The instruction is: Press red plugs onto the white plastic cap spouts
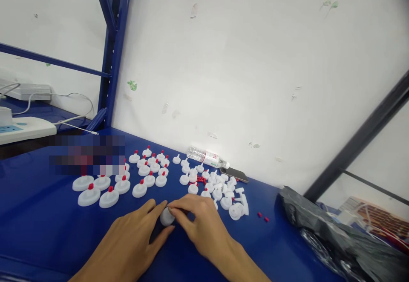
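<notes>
On the blue surface [47, 218], our left fingers [157, 210] hug a round white plastic cap [166, 218], best held steady while our right fingers [182, 204] pinch its top.

The tabletop [64, 226] is showing a deep, plain blue under white pieces [88, 197] tipped with red caps [110, 189]. The bottle [204, 156] is lying clear, its label [211, 158] mixing white with red and a touch of green, and the bag [335, 226] is looking dark grey. Green marks [132, 85] are dotting the white wall [223, 60].
</notes>
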Demonstrator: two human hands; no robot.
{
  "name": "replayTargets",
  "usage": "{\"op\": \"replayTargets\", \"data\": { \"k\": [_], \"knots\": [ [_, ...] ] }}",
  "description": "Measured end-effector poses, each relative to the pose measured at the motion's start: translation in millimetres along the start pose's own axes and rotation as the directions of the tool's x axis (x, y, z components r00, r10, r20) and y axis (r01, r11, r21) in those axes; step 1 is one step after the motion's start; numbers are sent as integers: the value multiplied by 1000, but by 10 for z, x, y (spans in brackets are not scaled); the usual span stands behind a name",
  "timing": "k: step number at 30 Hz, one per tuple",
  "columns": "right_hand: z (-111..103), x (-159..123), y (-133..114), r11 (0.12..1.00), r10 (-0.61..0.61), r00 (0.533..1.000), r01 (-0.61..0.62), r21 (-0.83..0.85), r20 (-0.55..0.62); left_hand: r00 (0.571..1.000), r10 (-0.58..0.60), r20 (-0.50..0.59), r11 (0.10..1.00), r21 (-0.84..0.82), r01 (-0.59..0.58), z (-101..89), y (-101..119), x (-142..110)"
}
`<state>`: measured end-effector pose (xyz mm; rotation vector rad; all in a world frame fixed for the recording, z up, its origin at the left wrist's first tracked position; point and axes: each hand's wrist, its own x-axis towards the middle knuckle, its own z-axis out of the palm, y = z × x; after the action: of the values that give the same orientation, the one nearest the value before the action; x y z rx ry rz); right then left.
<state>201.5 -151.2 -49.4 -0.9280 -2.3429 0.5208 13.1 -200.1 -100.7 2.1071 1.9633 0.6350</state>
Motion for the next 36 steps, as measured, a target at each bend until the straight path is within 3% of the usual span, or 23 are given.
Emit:
{"op": "replayTargets", "data": {
  "k": [7,11,18,24,27,32,36],
  "knots": [
    [-25,38,128,998,47,996,-51,-43,-79,999,-31,-11,999,40,32,-20,-8,-10],
    [21,107,189,997,15,996,-22,-77,-89,998,-47,-36,996,73,50,-80,53,0],
    [154,545,234,982,-54,997,45,-186,-48,998,-45,-49,986,160,52,-121,72,-3],
    [266,806,175,984,-31,999,22,-179,-43,999,-8,-39,989,149,14,-88,2,16],
    [154,790,138,984,-12,997,-1,-180,-72,999,-6,-46,992,124,12,-77,-37,30],
    [-313,700,177,935,70,979,-132,-328,-194,999,27,-41,999,46,-25,-73,-72,26],
    [-545,601,323,899,154,975,-204,-387,-158,993,69,-94,997,-18,-71,-68,-76,11]
  ]
}}
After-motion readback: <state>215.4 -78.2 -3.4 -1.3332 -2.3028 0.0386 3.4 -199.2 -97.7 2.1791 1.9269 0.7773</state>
